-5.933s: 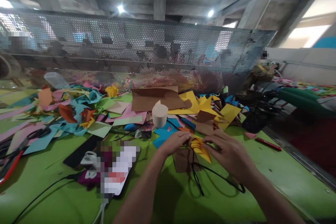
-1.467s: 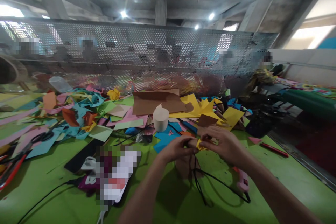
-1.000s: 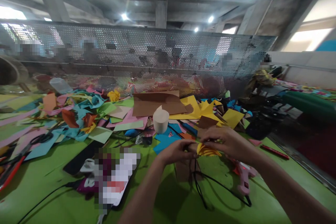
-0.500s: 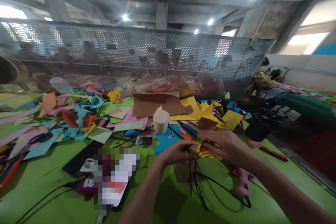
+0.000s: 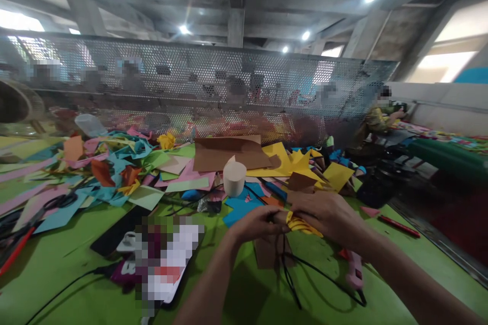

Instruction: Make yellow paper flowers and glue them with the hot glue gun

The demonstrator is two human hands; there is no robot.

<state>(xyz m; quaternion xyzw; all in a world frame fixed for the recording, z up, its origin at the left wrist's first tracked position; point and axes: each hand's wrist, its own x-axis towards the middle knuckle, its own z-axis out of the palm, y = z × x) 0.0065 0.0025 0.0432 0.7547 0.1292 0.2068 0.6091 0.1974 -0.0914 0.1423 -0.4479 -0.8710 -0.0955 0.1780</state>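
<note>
My left hand [image 5: 257,223] is closed round the brown stem-like end of a small paper piece, its fingers partly hiding it. Curled yellow paper strips [image 5: 303,224] fan out from that piece towards the right. Over the strips bends my right hand [image 5: 324,210], with its fingers closed on their upper side. Below both hands a brown paper piece [image 5: 267,254] lies on the green table. A pink glue gun [image 5: 355,271] rests near my right forearm, and its black cord [image 5: 324,277] loops under my hands.
A white paper roll [image 5: 234,179] stands beyond my hands, before brown sheets [image 5: 229,155]. Coloured paper scraps [image 5: 110,162] cover the table's far side. Scissors [image 5: 23,244] lie at left, a phone-like white object [image 5: 183,259] nearer, and a red pen [image 5: 398,226] at right. A person [image 5: 381,114] sits far right.
Both hands stay almost in place on the yellow paper piece. The view has shifted slightly. At far right, the seated person's arm has risen a little.
</note>
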